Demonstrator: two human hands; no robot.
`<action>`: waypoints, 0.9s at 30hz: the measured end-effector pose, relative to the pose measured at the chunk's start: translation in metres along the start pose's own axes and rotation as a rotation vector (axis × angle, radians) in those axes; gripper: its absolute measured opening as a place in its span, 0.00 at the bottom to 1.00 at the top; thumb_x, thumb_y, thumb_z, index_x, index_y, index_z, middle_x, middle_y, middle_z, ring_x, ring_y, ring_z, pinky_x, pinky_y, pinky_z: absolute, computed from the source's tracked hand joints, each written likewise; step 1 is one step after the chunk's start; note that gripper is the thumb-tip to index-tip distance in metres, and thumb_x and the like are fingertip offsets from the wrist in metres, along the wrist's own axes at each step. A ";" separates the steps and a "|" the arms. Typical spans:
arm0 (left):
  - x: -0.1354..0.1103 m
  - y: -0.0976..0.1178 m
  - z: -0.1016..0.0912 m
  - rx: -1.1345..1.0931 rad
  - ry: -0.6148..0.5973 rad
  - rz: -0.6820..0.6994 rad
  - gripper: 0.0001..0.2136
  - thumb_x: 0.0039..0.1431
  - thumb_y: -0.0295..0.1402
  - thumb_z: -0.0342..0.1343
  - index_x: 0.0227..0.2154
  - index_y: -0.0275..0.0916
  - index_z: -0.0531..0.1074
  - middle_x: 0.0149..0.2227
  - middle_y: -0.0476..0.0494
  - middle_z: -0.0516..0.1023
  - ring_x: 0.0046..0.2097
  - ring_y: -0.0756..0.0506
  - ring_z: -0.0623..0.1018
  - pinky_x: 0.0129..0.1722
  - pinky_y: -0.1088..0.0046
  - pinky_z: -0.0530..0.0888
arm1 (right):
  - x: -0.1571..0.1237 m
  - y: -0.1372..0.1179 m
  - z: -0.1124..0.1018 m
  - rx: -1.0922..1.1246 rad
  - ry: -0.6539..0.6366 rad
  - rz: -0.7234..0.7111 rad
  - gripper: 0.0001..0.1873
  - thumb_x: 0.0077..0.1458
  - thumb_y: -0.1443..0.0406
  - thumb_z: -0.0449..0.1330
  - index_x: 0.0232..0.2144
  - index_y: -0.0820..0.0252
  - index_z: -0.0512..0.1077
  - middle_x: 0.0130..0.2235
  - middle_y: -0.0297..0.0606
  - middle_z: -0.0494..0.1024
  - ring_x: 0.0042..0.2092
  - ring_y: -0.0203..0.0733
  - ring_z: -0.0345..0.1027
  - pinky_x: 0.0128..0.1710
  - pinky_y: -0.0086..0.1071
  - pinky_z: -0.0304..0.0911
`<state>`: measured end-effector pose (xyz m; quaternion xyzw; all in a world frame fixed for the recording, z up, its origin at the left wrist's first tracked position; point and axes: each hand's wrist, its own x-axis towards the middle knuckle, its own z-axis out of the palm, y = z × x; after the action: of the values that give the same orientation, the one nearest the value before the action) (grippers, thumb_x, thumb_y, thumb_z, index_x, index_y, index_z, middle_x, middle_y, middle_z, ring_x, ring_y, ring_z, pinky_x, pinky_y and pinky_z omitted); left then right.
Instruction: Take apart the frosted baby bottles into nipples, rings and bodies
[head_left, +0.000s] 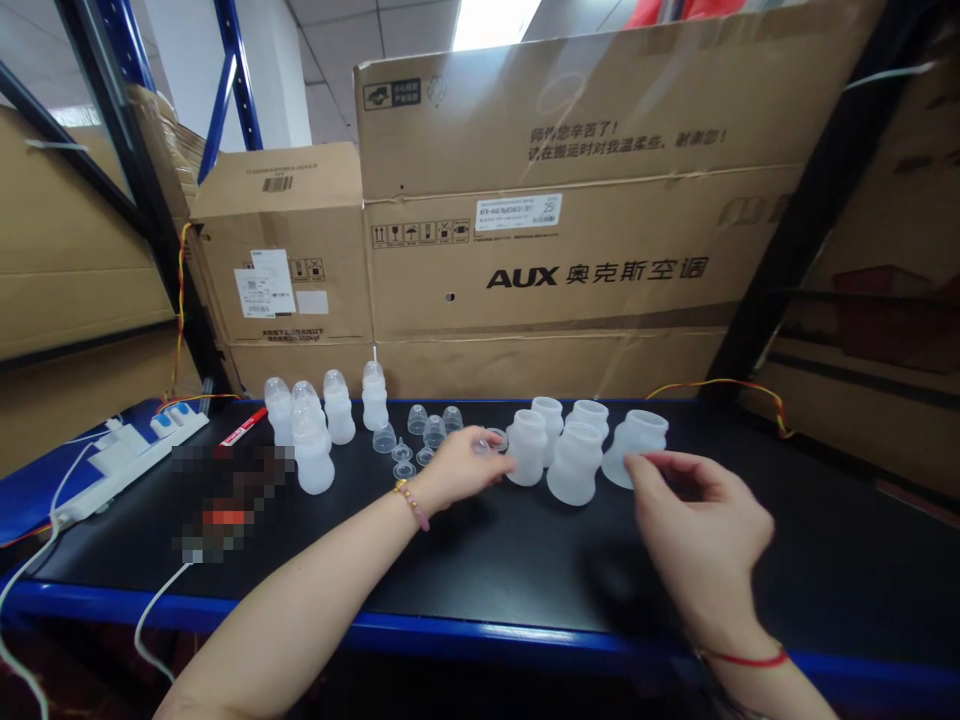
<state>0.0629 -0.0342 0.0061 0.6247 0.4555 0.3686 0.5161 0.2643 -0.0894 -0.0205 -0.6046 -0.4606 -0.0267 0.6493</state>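
My left hand (pixel 469 468) hovers at the middle of the bench with its fingers bunched beside a clear plastic ring (pixel 495 438); whether they pinch anything is hidden. My right hand (pixel 697 515) is spread near a tilted frosted silicone bottle body (pixel 634 447), fingertips at its lower side. Several more open-necked bottle bodies (pixel 575 464) stand between my hands. Small clear caps and teats (pixel 416 425) are scattered left of my left hand. Further left stand several frosted bottles with clear domed lids (pixel 337 408).
The black bench top (pixel 480 570) has a blue front edge. A white power strip (pixel 127 465) with cables, a red-and-white marker (pixel 242 427) and a pixelated object (pixel 229 505) lie at the left. Large cardboard boxes (pixel 547 260) and dark shelf uprights stand behind.
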 end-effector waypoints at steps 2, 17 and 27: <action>-0.002 0.011 -0.014 -0.152 0.041 0.017 0.11 0.51 0.33 0.65 0.35 0.34 0.73 0.27 0.50 0.71 0.23 0.57 0.64 0.25 0.79 0.63 | -0.012 -0.026 0.008 -0.011 -0.016 0.096 0.13 0.44 0.54 0.63 0.26 0.57 0.73 0.30 0.43 0.74 0.28 0.45 0.64 0.32 0.43 0.62; -0.011 0.028 -0.057 -0.278 -0.048 0.068 0.10 0.52 0.26 0.62 0.38 0.32 0.75 0.34 0.42 0.78 0.38 0.48 0.77 0.41 0.70 0.73 | -0.028 -0.099 0.094 0.593 -0.878 1.084 0.18 0.60 0.56 0.48 0.26 0.61 0.68 0.18 0.32 0.66 0.18 0.31 0.55 0.18 0.25 0.46; -0.003 0.003 -0.060 -0.064 0.028 0.162 0.14 0.44 0.28 0.70 0.35 0.33 0.75 0.30 0.45 0.79 0.31 0.50 0.78 0.38 0.71 0.74 | -0.032 -0.087 0.109 0.664 -0.856 1.108 0.19 0.60 0.56 0.53 0.21 0.59 0.63 0.15 0.28 0.61 0.17 0.29 0.52 0.17 0.23 0.46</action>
<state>0.0070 -0.0186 0.0204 0.6375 0.3987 0.4324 0.4977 0.1333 -0.0413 0.0089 -0.4783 -0.2854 0.6774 0.4805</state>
